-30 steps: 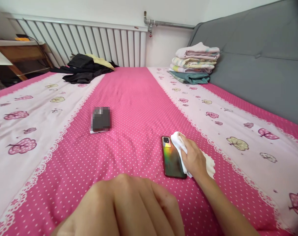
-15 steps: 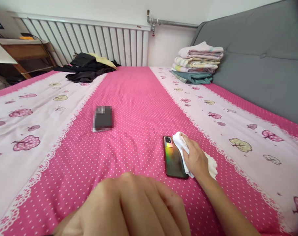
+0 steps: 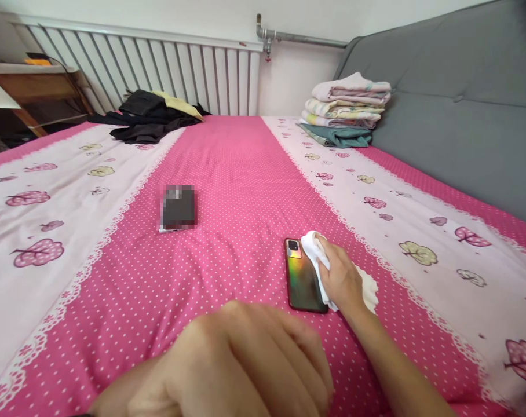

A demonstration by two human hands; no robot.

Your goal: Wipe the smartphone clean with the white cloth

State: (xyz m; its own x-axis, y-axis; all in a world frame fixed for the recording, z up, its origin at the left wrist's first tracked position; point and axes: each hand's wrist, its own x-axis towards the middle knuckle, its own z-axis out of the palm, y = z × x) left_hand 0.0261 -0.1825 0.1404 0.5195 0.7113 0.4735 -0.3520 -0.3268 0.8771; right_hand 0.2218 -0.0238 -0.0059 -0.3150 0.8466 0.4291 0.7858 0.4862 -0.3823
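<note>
My right hand [image 3: 343,278] is closed on a white cloth [image 3: 317,246], which bunches ahead of the fingers and spreads out past the wrist on the right. Against the cloth's left side lies a smartphone [image 3: 304,281], back up, with a shiny rainbow sheen, a reddish edge and a camera block at its top left. Large and close to the camera, my left hand [image 3: 241,359] is curled into a fist, knuckles up. The undersides of its fingers are hidden, so I cannot tell whether anything is inside.
A pink dotted bedsheet [image 3: 228,174] lies under everything. A dark blurred-out object [image 3: 179,207] rests left of the phone. Farther back are dark clothes [image 3: 148,113] and folded bedding [image 3: 350,107] beside a grey headboard [image 3: 441,116]. A white radiator [image 3: 159,69] lines the wall.
The whole view has shifted slightly, so the things on the bed appear a little farther left. Both hands keep nearly the same pose, and the phone stays beside the cloth.
</note>
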